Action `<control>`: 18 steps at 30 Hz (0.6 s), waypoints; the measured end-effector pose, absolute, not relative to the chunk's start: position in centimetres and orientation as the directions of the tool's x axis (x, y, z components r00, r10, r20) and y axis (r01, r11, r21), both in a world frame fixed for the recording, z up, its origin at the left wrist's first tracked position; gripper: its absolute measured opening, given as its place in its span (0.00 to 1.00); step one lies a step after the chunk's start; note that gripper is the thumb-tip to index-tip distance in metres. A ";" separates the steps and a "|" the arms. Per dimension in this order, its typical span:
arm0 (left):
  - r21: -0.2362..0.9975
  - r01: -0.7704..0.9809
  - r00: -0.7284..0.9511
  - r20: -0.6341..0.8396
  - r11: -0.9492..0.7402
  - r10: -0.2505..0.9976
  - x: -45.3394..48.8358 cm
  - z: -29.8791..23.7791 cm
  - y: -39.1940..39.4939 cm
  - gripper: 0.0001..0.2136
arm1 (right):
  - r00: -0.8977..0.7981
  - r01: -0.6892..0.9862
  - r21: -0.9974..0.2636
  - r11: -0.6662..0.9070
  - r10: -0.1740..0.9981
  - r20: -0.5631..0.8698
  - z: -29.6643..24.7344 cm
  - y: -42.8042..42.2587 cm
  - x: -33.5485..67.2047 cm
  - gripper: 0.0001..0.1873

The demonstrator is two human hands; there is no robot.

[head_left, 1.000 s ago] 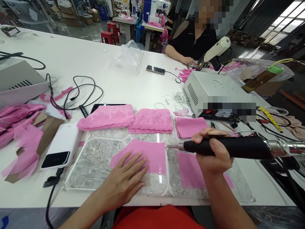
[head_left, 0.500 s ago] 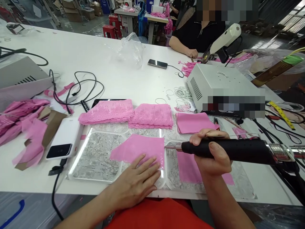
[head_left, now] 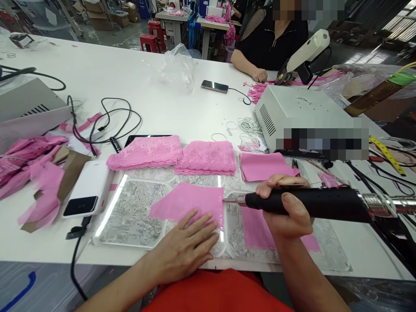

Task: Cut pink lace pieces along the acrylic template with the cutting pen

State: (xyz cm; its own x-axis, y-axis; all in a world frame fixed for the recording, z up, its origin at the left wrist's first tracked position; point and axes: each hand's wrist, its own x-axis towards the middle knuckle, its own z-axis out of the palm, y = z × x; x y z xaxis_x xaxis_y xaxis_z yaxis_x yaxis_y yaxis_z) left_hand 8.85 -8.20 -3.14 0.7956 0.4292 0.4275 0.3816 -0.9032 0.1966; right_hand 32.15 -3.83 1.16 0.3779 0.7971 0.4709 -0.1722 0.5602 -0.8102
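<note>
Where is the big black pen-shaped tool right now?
In the head view, the black pen-shaped tool is right of centre, gripped in the right hand, its metal tip at the right edge of the flat pink fabric piece.

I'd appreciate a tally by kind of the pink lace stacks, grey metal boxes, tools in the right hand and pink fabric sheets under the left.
Pink lace stacks: 2
Grey metal boxes: 2
Black cylindrical tool in right hand: 1
Smooth pink fabric sheet under left hand: 1
Total: 6

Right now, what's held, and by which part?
The right grip holds the black tool around the front of its body. The left grip holds nothing, lying partly over pink fabric.
</note>
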 end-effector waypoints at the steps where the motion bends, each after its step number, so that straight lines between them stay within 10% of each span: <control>1: 0.194 0.381 0.798 0.425 -0.904 0.428 8.8 -3.2 -8.2 0.13 | 0.375 -0.169 -0.809 0.562 0.796 0.475 1.2 -3.8 32.2 0.07; 18: 0.201 0.379 0.805 0.411 -0.903 0.429 8.8 -3.2 -8.2 0.13 | 0.342 -0.175 -0.818 0.548 0.813 0.472 1.4 -4.2 32.3 0.06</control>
State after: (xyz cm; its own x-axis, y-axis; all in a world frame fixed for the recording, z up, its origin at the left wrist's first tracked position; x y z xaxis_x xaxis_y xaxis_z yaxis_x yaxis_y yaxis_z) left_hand 8.77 -8.23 -3.19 0.8045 0.4291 0.4107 0.3792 -0.9032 0.2008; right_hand 32.25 -4.17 1.43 0.3417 0.8126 0.4721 -0.1748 0.5485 -0.8177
